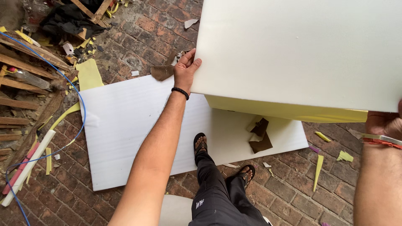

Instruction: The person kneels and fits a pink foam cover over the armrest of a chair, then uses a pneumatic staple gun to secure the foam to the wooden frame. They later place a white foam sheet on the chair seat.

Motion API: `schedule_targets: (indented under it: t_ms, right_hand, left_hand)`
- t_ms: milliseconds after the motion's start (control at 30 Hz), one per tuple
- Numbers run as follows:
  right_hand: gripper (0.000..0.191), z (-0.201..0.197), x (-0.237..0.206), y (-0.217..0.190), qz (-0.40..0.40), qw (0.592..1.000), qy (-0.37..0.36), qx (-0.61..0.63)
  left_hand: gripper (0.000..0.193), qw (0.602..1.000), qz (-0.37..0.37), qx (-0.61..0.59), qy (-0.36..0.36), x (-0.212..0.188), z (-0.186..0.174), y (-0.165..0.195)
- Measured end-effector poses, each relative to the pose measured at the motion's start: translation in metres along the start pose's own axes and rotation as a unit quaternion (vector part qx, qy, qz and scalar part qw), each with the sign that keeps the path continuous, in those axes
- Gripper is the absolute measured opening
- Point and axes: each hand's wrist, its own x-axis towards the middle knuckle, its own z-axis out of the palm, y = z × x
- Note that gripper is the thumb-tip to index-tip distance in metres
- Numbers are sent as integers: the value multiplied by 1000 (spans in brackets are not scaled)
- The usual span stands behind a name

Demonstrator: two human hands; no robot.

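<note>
White foam slab matt, smooth, yellow foam layer beneath; white sheet on floor faintly ribbed, matt; brick floor rough, worn; wooden slats raw, splintery; blue cable glossy plastic.

We see no packages, labels, signs or screens here; nothing on the brick floor or among the scraps shows itself to us as one of those.

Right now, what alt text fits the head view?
Both hands, left hand and right hand, hold up a large white foam slab by its edges, above a white sheet on a brick floor littered with yellow scraps.
</note>
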Motion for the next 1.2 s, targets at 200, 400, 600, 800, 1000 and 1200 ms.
schedule_targets:
  t_ms: [200, 400, 600, 800, 1000, 1200]
  right_hand:
    - [61, 7, 0, 4, -5, 1000, -3, -2]
    - [67, 2, 3, 8, -9, 1000, -28, -12]
    - [68, -6, 0, 9, -6, 999, -7, 40]
    - [51, 8, -8, 3, -11, 997, 30, 74]
    - [48, 31, -16, -3, -4, 995, 97, 25]
    - [45, 20, -12, -7, -10, 993, 98, 63]
  left_hand:
    - [47, 999, -16, 30, 8, 0, 0, 8]
    - [47, 999, -26, 32, 15, 4, -3, -1]
    - [55, 946, 47, 322, 13, 0, 0, -2]
    - [76, 603, 162, 763, -167, -34, 65, -12]
    - [78, 603, 141, 764, -180, -44, 84, -6]
    - [77, 572, 129, 781, -215, -68, 150, -18]
